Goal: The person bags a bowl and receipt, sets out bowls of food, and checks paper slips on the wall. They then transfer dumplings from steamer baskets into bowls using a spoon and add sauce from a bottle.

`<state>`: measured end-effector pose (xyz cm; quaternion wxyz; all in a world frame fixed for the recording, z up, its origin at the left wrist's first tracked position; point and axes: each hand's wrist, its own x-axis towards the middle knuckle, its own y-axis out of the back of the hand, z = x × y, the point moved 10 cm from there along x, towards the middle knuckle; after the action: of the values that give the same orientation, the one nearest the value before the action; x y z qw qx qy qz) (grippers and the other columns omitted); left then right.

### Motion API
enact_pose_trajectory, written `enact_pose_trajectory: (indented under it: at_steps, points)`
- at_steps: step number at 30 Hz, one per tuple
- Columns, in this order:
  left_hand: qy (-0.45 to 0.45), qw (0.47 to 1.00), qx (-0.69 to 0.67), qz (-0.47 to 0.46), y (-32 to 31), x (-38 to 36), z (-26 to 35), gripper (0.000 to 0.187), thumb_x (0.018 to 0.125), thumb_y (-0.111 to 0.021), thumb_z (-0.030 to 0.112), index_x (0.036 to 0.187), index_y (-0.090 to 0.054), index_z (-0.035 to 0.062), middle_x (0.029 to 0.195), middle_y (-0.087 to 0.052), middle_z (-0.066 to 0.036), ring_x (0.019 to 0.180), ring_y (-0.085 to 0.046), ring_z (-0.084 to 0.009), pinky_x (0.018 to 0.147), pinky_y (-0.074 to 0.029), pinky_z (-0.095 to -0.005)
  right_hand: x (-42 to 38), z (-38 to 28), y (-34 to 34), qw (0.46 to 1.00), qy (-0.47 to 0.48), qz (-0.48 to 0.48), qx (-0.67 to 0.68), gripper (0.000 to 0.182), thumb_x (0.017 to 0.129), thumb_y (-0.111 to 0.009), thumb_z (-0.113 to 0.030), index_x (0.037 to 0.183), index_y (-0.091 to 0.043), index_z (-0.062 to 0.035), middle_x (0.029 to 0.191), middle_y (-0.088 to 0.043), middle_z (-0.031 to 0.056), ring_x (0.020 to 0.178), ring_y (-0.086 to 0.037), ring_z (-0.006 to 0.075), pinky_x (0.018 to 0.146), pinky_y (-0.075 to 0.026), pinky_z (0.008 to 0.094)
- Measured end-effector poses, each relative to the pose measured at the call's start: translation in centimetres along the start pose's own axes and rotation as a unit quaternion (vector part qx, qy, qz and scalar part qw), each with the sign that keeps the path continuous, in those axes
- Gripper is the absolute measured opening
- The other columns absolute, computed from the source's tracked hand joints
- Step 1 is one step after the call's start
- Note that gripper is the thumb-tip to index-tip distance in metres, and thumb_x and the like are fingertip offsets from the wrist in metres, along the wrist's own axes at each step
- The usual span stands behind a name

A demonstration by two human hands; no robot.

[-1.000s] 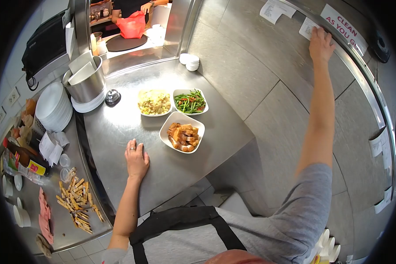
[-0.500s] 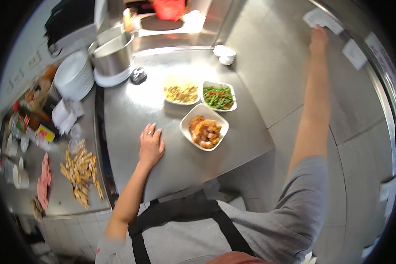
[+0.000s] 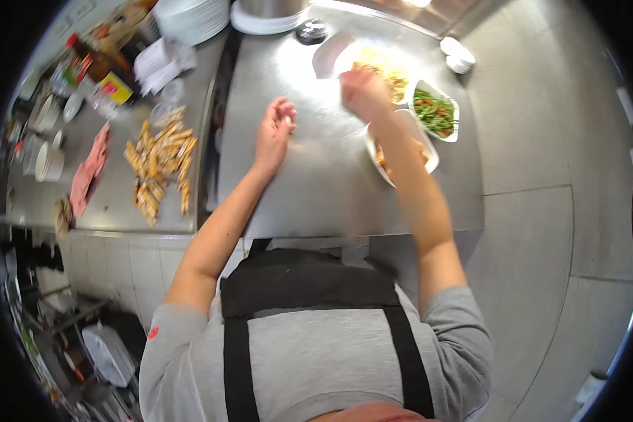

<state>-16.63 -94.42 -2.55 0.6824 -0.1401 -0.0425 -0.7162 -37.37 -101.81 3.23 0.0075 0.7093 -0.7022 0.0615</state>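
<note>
My left hand (image 3: 274, 133) is over the steel counter (image 3: 309, 190), its fingers loosely curled and a little apart, with nothing in them. Blurred by motion, my right hand (image 3: 366, 93) is beside the bowl of pale yellow food (image 3: 387, 67). Its fingers are closed on what looks like a slip of paper (image 3: 333, 56), smeared and pale against the glare. Under my right forearm is a white bowl of golden fried pieces (image 3: 418, 149), partly covered by the arm. A bowl of green beans with red bits (image 3: 435, 112) stands to its right.
At the back are a black-and-silver call bell (image 3: 311, 32), stacked plates (image 3: 191, 17) and small white dishes (image 3: 458, 56). The left counter carries a heap of fried strips (image 3: 158, 165), a pink cloth (image 3: 90, 172), bottles (image 3: 109, 74) and crumpled papers (image 3: 160, 65).
My right hand has come from the paper on the right-hand side to over the counter by the yellow food. My left hand has lifted and its fingers have curled. The view has shifted.
</note>
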Motion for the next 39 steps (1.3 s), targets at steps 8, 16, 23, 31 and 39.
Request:
enact_pose_trajectory:
  at_steps: [8,16,23,31,39]
  points:
    - [-0.141,0.901,0.411,-0.008,6.1,-8.4,8.7,0.037,0.078,-0.055,0.007,0.115,-0.053,0.0068,0.125,-0.047,-0.014,0.117,-0.042,-0.0327,0.097,-0.034,-0.0409,-13.4,3.1,-8.9,0.905,0.107,-0.021,-0.411,0.014,0.075,-0.060,-0.002,0.088,-0.064,0.0005,0.081,-0.063,0.0124,0.061,-0.060,0.0183,0.059,-0.048,0.0276]
    - [-0.112,0.807,0.560,-0.151,2.1,-10.4,5.6,0.039,0.075,-0.065,0.038,0.112,-0.061,0.0255,0.140,-0.035,-0.008,0.130,-0.023,-0.0384,0.103,-0.022,-0.0518,-14.9,0.9,-11.0,0.818,0.189,-0.026,-0.542,0.027,0.071,-0.060,0.000,0.097,-0.064,-0.0086,0.087,-0.056,0.0100,0.076,-0.056,0.0220,0.067,-0.046,0.0318]
    - [-0.107,0.799,0.570,-0.157,2.0,-10.2,5.4,0.040,0.075,-0.065,0.044,0.111,-0.062,0.0278,0.140,-0.035,-0.015,0.130,-0.019,-0.0445,0.103,-0.021,-0.0540,-16.3,1.8,-16.5,0.758,0.200,-0.157,-0.600,0.047,0.068,-0.057,0.002,0.110,-0.059,-0.0183,0.087,-0.047,0.0086,0.085,-0.050,0.0250,0.072,-0.044,0.0358]
    - [-0.119,0.805,0.563,-0.148,2.0,-10.4,5.6,0.040,0.073,-0.067,0.041,0.111,-0.062,0.0287,0.141,-0.033,-0.013,0.129,-0.022,-0.0451,0.103,-0.022,-0.0524,-14.2,2.3,-11.8,0.799,0.135,-0.071,-0.582,0.040,0.073,-0.053,0.004,0.111,-0.058,-0.0085,0.090,-0.051,0.0125,0.082,-0.055,0.0280,0.072,-0.046,0.0374]
    - [-0.130,0.800,0.563,-0.164,1.8,-10.5,5.7,0.037,0.075,-0.066,0.039,0.111,-0.062,0.0321,0.142,-0.033,-0.009,0.130,-0.021,-0.0428,0.102,-0.021,-0.0560,-16.9,2.2,-11.3,0.895,0.112,-0.104,-0.418,0.030,0.073,-0.055,0.005,0.103,-0.060,0.0000,0.100,-0.055,0.0163,0.084,-0.059,0.0307,0.074,-0.048,0.0363]
